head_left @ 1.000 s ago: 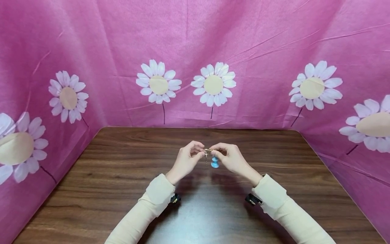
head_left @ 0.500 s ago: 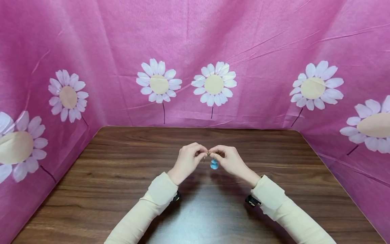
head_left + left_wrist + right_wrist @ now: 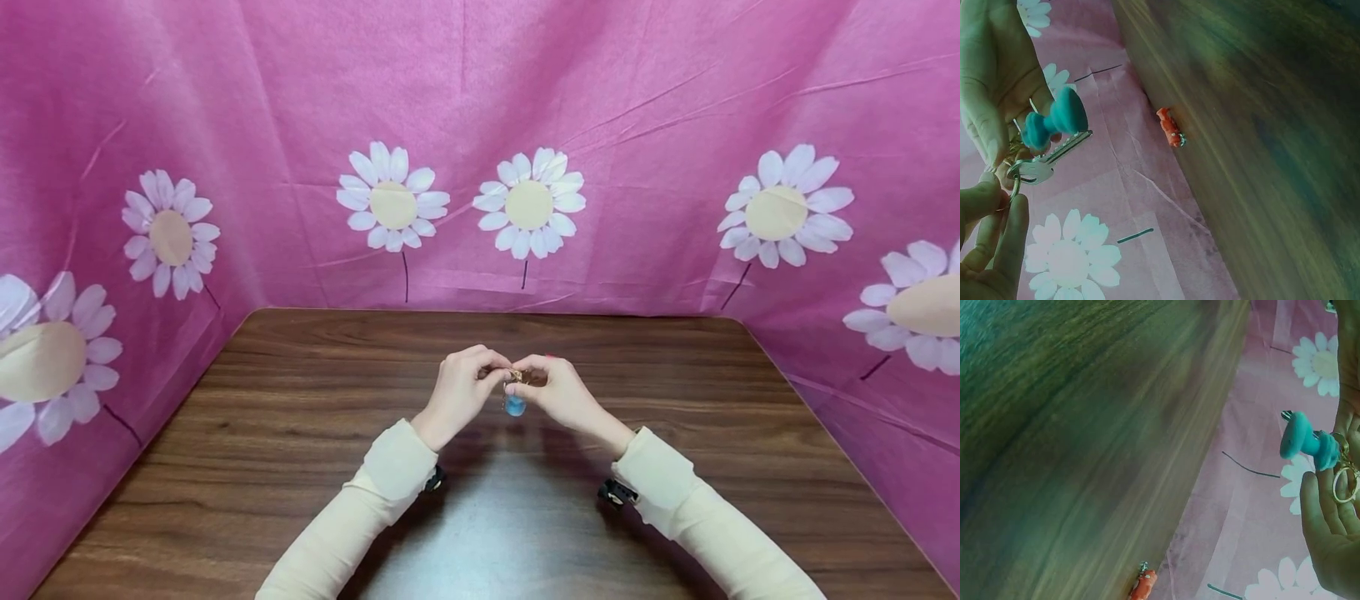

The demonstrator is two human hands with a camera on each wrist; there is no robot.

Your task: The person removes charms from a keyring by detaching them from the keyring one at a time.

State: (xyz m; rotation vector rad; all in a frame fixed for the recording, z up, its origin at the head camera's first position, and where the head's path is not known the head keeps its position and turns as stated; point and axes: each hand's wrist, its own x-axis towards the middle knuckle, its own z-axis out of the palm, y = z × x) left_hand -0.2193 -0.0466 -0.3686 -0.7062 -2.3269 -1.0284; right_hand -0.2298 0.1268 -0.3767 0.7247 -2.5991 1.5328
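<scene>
Both hands meet above the far middle of the table. My left hand (image 3: 459,387) pinches a gold key ring (image 3: 1015,187) between thumb and fingers. From this ring a silver key (image 3: 1038,170) juts out, seen in the left wrist view. Just right of it, my right hand (image 3: 567,396) holds the gold chain (image 3: 1347,464) of a keychain at its fingertips. A turquoise, pawn-shaped charm (image 3: 1304,442) hangs there, below the fingers in the head view. Fingers partly cover where ring and chain meet, so I cannot tell whether they are joined.
A small red-orange figure (image 3: 1170,128) lies on the wooden table (image 3: 315,400) near its far edge, mostly behind the right hand in the head view. Pink cloth (image 3: 300,108) with daisies encloses the table at the back and sides. Dark wrist straps (image 3: 618,493) sit under both cuffs.
The hands have drawn closer together, and the charm has shifted left. The key hung in plain view a second ago and is mostly hidden now. A bit of red shows behind the right hand.
</scene>
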